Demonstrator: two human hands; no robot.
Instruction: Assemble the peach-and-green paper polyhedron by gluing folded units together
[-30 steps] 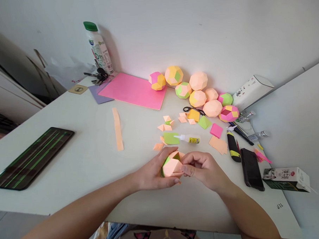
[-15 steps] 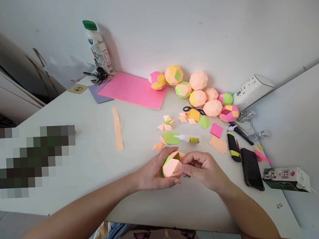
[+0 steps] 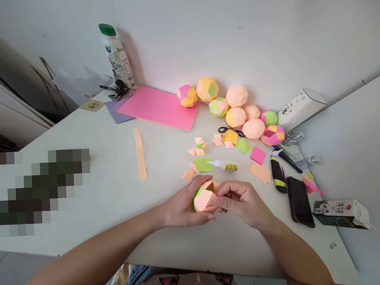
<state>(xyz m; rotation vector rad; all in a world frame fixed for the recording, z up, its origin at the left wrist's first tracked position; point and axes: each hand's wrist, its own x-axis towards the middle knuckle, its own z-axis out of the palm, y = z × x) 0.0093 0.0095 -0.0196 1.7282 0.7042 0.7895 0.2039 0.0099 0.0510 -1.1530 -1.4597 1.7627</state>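
Observation:
Both of my hands meet over the near middle of the white table [image 3: 101, 197]. My left hand [image 3: 180, 208] cups a part-built paper ball [image 3: 203, 197] of peach and green faces, thumb under it and fingers round its far side. My right hand [image 3: 243, 203] is curled against the ball's right side, its fingertips pinched on a peach flap. Just beyond the hands lie a small glue bottle [image 3: 224, 165], a green paper square [image 3: 204, 164] and loose peach folded pieces [image 3: 196, 150].
Several finished paper balls [image 3: 239, 111] sit by the wall, with scissors [image 3: 229, 130], a pink sheet [image 3: 160, 107] and a green-capped bottle [image 3: 117, 55]. At right lie a marker [image 3: 278, 175], a black phone [image 3: 300, 201] and a carton [image 3: 341, 213]. A peach strip [image 3: 140, 153] lies left of centre.

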